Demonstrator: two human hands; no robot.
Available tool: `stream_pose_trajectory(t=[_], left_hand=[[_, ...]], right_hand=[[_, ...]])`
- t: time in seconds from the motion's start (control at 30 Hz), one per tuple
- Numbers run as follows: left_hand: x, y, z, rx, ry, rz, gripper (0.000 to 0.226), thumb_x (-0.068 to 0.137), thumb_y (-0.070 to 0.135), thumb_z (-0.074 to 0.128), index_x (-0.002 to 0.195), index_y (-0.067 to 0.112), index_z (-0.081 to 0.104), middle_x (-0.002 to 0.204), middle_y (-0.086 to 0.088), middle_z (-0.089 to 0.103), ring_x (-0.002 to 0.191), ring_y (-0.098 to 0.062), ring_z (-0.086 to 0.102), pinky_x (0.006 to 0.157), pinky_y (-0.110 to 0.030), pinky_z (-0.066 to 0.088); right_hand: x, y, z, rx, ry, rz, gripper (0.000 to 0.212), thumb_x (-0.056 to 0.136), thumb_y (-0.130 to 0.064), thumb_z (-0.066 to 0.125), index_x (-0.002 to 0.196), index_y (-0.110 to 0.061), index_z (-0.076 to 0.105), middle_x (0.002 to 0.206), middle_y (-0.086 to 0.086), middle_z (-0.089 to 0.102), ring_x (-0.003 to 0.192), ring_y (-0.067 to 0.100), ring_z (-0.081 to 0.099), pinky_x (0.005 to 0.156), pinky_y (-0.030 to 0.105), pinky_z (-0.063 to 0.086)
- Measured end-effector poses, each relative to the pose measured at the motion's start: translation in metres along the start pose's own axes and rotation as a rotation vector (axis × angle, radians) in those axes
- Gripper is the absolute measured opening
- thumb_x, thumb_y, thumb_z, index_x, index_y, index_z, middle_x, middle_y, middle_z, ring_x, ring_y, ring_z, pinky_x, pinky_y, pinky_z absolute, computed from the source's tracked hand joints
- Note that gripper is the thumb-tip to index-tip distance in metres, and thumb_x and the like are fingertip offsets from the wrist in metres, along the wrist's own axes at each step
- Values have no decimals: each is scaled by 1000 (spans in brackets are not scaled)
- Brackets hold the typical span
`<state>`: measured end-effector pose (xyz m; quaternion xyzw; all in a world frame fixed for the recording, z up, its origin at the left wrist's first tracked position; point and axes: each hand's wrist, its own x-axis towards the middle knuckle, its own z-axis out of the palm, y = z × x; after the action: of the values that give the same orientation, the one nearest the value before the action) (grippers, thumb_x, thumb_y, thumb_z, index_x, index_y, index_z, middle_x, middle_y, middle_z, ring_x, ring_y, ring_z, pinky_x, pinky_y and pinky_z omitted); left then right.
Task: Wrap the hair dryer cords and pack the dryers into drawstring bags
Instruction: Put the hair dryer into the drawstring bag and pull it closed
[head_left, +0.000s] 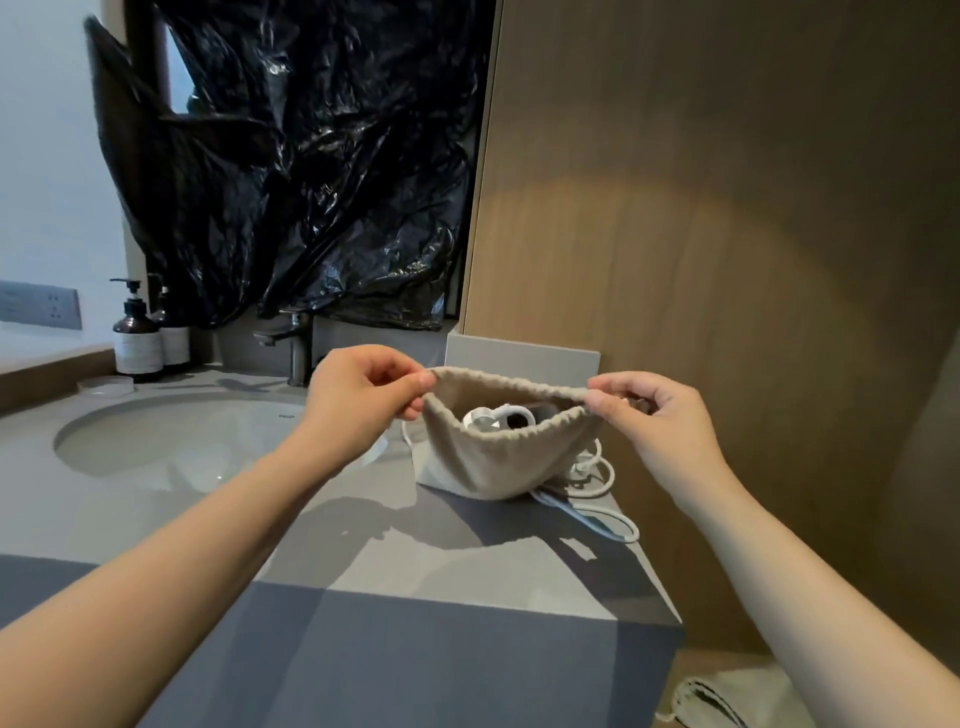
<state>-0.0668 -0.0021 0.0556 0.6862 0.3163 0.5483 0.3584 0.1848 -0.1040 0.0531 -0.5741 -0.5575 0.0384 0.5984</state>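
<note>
Beige cloth drawstring bag (498, 457) hangs mouth-up over the grey countertop (395, 551), its opening stretched left to right. Left hand (363, 389) and right hand (649, 415) each pinch one end of the rim closed. Inside lies a white hair dryer (498, 417); a white cord (597, 483) trails beneath the bag.

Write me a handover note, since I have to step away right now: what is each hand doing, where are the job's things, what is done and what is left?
Left hand and right hand each pinch one end of the beige drawstring bag, holding its mouth open above the counter.
A hair dryer sits inside.
A white cord lies on the counter behind the bag; whose it is I cannot tell.
Another bag lies low beside the counter.
Left: draw this bag shut.
</note>
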Motion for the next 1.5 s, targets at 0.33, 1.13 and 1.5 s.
stream_pose_trajectory(t=[0.33,1.13,1.5], left_hand=[[46,10,-5,1,96,57,8,87,7,68,82,6,73,61,-7,66,45,-1,57,47,-9,43],[52,-31,-14,223,57,28,37,89,30,66,68,0,63,47,-3,53,35,-11,42,37,-19,37],[58,-49,-11,-30,174,-137,37,88,31,68,70,-1,62,49,-3,53,35,-8,42,37,-18,38]], right_hand=[[50,-20,3,-13,27,-98,18,79,-20,78,97,-18,76,98,0,69,78,-3,59,67,5,44],[60,11,-24,-80,170,-64,11,83,-14,73,74,-19,75,64,4,70,57,12,64,58,18,54],[56,29,-32,111,218,74,6,85,-12,71,81,-9,75,69,10,68,54,11,57,57,18,53]])
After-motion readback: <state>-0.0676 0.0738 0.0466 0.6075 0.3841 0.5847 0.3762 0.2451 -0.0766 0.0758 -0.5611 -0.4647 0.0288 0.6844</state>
